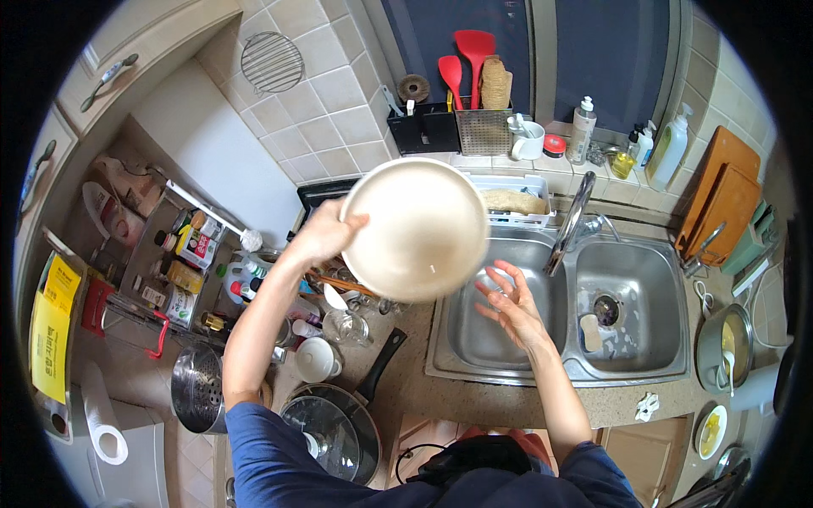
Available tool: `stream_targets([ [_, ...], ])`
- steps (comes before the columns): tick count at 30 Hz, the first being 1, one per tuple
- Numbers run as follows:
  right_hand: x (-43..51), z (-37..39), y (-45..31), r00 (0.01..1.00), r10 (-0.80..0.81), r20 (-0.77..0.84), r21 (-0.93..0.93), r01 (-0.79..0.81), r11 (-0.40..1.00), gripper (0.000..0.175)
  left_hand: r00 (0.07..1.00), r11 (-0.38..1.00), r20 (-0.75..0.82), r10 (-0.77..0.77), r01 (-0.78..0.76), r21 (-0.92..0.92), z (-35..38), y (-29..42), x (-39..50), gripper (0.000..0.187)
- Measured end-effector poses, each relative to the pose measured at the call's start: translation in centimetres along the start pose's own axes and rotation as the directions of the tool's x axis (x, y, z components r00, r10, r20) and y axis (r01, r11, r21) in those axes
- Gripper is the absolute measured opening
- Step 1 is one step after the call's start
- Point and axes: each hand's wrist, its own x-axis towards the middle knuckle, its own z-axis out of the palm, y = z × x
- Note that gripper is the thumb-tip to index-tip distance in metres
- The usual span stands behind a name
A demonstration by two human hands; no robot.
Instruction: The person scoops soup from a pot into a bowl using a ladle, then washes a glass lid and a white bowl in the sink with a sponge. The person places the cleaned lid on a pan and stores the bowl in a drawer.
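A large round cream-coloured dish (pixel 416 228), probably a bowl or pan, is held up above the counter, left of the sink. My left hand (pixel 327 232) grips its left rim, the thumb lying over the edge. Below and right of the dish, my right hand (pixel 511 305) is raised over the left basin (pixel 502 336) of a steel double sink with its fingers apart and nothing in them. The faucet (pixel 571 222) stands between the basins. A sponge (pixel 591 333) lies by the drain in the right basin. Whether the dish has a handle is hidden.
A frying pan with a glass lid (pixel 330 438), a white mug (pixel 315 360) and a glass jar (pixel 346 327) crowd the counter at left. Behind the sink are a white rack (pixel 540 219) and soap bottles (pixel 581 130). Cutting boards (pixel 721 197) and a pot (pixel 724 349) stand at right.
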Motion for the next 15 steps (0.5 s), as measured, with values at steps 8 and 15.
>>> stream_targets([
  [8,-5.3,0.4,1.1,0.982,0.058,-0.179,0.151,-0.031,0.988,0.041,0.822,0.967,0.566,-0.062,0.189,-0.168,6.5,1.0,-1.3,0.047],
  [15,-11.1,-2.8,-0.1,0.896,-0.027,-0.443,-0.127,-0.033,0.991,0.039,0.885,0.85,0.465,0.038,-0.273,0.45,9.1,1.5,0.1,0.073],
])
